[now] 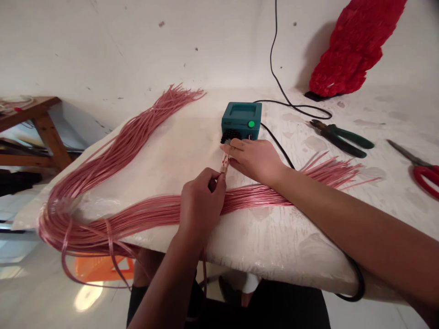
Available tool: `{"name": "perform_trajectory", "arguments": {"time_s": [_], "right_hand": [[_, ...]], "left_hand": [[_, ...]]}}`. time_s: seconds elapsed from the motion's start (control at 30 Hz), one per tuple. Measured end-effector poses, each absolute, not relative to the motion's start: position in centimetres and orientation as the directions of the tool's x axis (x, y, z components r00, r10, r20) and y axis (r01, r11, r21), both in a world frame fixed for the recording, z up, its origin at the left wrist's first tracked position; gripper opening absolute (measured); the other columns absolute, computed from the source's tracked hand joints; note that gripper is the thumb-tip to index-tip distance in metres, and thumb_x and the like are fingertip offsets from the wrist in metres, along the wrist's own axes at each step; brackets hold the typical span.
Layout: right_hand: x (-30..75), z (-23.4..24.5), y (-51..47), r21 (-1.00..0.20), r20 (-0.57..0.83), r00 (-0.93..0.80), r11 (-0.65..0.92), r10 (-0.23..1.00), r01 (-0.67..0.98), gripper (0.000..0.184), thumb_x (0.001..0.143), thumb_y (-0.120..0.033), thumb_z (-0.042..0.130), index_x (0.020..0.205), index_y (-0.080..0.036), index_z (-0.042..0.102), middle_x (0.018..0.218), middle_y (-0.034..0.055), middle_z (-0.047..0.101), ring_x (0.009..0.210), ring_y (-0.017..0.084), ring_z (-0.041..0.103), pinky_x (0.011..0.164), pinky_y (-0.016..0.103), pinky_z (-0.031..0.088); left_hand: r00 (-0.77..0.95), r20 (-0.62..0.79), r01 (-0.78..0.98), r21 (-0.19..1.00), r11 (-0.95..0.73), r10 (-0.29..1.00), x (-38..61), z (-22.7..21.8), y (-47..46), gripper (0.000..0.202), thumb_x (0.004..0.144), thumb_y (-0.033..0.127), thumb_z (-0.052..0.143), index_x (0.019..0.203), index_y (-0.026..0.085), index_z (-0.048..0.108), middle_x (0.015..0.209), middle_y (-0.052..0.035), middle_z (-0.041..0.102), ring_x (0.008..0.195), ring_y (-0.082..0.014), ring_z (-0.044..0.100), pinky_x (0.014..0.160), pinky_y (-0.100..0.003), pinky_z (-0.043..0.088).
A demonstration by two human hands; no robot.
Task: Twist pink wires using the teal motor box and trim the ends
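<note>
My left hand (pixel 202 198) is closed in a pinch at the lower end of a small pale strip with red marks (pixel 224 163). A pinkish wire (pixel 205 272) hangs below this hand, over the table edge. My right hand (pixel 255 157) has its fingers closed around the strip's upper part, right against the front of a teal box (pixel 242 119) with a green button. Black bristly material (pixel 231 135) shows at the box's front; the fingers hide the contact point. Beneath both arms runs a long bundle of pink wires (pixel 151 211), which curves back at the left.
Green-handled pliers (pixel 343 138) and red-handled scissors (pixel 423 171) lie at the right on the covered table (pixel 267 256). A red fluffy object (pixel 356 50) leans on the wall. A black cord (pixel 274 68) runs up from the box. An orange stool (pixel 82 267) stands below.
</note>
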State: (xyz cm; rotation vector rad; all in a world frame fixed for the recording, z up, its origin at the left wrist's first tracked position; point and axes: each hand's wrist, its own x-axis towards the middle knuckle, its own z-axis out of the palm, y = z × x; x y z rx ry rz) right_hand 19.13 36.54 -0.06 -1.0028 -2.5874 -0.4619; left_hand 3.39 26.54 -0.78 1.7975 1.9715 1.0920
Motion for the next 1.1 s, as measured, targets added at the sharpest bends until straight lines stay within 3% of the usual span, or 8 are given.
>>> {"name": "perform_trajectory", "arguments": {"time_s": [0.43,0.77,1.1], "right_hand": [[19.14,-0.42,36.8,0.186,0.429,-0.699,0.701,0.573,0.689,0.032,0.103,-0.023,0.042,0.13,-0.02,0.06,0.119,0.006,0.071,0.084,0.019,0.065,0.053,0.034,0.023],[19.05,-0.45,36.82,0.169,0.437,-0.692,0.703,0.575,0.691,0.033,0.102,-0.023,0.043,0.129,-0.02,0.061,0.119,0.006,0.071,0.084,0.019,0.065,0.054,0.034,0.022],[19.06,-0.33,37.05,0.147,0.432,-0.709,0.732,0.557,0.665,0.036,0.1,-0.023,0.046,0.133,-0.018,0.059,0.115,0.0088,0.071,0.084,0.019,0.066,0.059,0.033,0.032]], "left_hand": [[-0.218,0.284,0.719,0.694,-0.043,0.934,3.49,-0.62,26.45,0.015,0.087,0.027,0.059,0.077,0.02,0.068,0.06,0.0038,0.059,0.058,-0.0125,0.051,0.057,-0.024,0.038],[-0.202,0.269,0.73,0.682,-0.038,0.942,3.61,-0.25,26.6,0.017,0.088,0.027,0.058,0.073,0.02,0.063,0.056,0.005,0.053,0.055,-0.0117,0.047,0.056,-0.024,0.036],[-0.211,0.25,0.732,0.682,-0.017,0.945,3.7,0.0,26.68,0.019,0.087,0.028,0.057,0.07,0.02,0.061,0.054,0.0052,0.05,0.054,-0.0122,0.046,0.055,-0.024,0.035]]}}
